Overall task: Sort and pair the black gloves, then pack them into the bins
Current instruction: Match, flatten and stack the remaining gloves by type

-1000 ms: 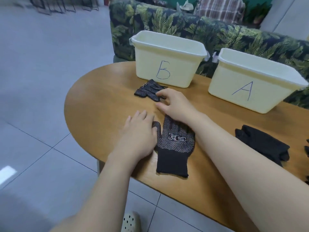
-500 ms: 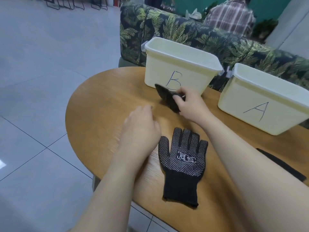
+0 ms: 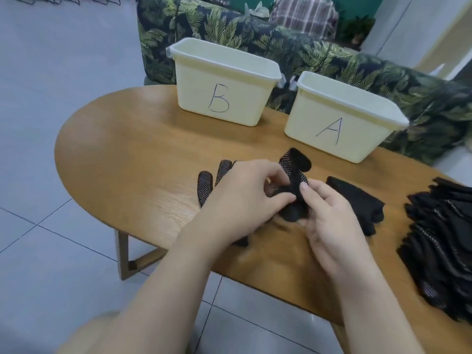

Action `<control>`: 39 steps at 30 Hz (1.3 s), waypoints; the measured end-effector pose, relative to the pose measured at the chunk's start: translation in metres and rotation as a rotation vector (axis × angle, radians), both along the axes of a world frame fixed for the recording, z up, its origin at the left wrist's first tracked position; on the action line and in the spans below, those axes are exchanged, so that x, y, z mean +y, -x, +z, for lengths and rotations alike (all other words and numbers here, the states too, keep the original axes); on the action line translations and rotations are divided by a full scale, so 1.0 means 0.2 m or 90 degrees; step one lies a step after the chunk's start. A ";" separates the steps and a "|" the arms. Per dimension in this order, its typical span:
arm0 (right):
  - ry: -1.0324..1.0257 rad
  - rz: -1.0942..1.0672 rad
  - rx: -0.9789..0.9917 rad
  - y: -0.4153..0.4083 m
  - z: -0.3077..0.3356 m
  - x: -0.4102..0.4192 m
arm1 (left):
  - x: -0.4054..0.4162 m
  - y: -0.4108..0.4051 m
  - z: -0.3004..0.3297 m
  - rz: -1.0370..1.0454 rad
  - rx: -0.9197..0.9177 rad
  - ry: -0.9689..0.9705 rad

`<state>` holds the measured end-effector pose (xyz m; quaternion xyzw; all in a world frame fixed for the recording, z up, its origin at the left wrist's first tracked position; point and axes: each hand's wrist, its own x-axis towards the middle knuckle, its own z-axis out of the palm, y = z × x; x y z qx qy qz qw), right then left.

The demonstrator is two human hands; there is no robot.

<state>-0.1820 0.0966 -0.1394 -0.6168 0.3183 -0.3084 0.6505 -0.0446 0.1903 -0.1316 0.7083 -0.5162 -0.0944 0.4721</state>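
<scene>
A black dotted glove point(image 3: 293, 172) is held up over the wooden table point(image 3: 132, 159). My left hand point(image 3: 245, 195) and my right hand point(image 3: 324, 215) both pinch it near its middle. A second dotted glove point(image 3: 205, 183) lies flat under my left hand, only its fingertips showing. A plain black glove point(image 3: 357, 200) lies just right of my right hand. Cream bin B point(image 3: 224, 83) and cream bin A point(image 3: 344, 116) stand at the table's far side.
A pile of several black gloves point(image 3: 441, 238) sits at the table's right edge. A leaf-patterned sofa point(image 3: 306, 47) runs behind the bins, with a person in a plaid shirt beyond it. Tiled floor lies left of the table.
My right hand has carried the small dotted glove from in front of bin B back toward me. My left hand has come across over the flat glove and taken hold of it too.
</scene>
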 end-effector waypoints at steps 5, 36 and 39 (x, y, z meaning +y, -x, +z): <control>-0.012 0.024 -0.044 0.07 0.01 -0.02 | -0.02 0.06 -0.01 -0.016 0.081 -0.009; 0.310 -0.078 0.262 0.19 -0.03 -0.25 | -0.12 0.03 0.00 0.091 0.206 0.028; 0.408 -0.086 0.310 0.20 -0.04 -0.22 | -0.13 0.04 0.00 0.093 0.226 0.001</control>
